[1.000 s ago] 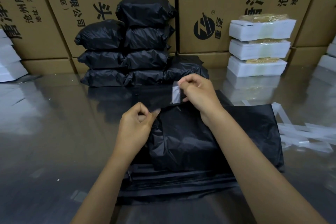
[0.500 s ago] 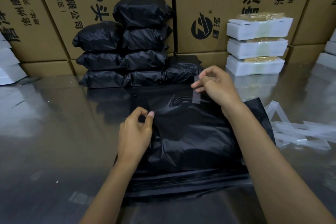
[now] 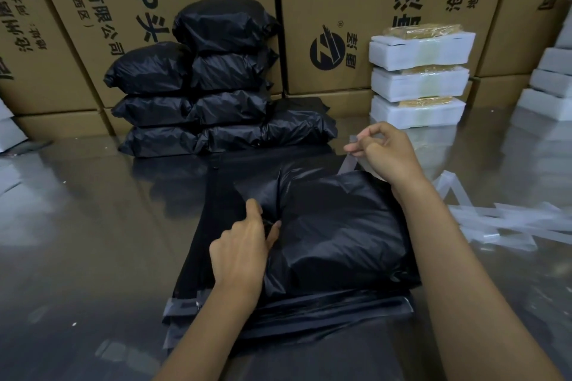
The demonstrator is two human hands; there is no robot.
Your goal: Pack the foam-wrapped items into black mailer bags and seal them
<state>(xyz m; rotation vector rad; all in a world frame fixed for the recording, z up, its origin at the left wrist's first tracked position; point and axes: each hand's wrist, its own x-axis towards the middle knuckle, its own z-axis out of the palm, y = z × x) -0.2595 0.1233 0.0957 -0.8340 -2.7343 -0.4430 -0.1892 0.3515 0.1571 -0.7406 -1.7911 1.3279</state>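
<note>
A filled black bag [image 3: 334, 226] is lying on a stack of flat bags [image 3: 278, 315] on the table [image 3: 77, 241]. The left hand [image 3: 241, 254] is pinching its fold; the right hand [image 3: 383, 151] is pinching a peel strip [image 3: 348, 162]. Behind, cardboard boxes [image 3: 356, 9] are showing "沧州" and "有限公司".

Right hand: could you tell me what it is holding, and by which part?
The right hand pinches a grey liner strip by its upper end, between thumb and fingertips, above the filled black mailer bag.
</note>
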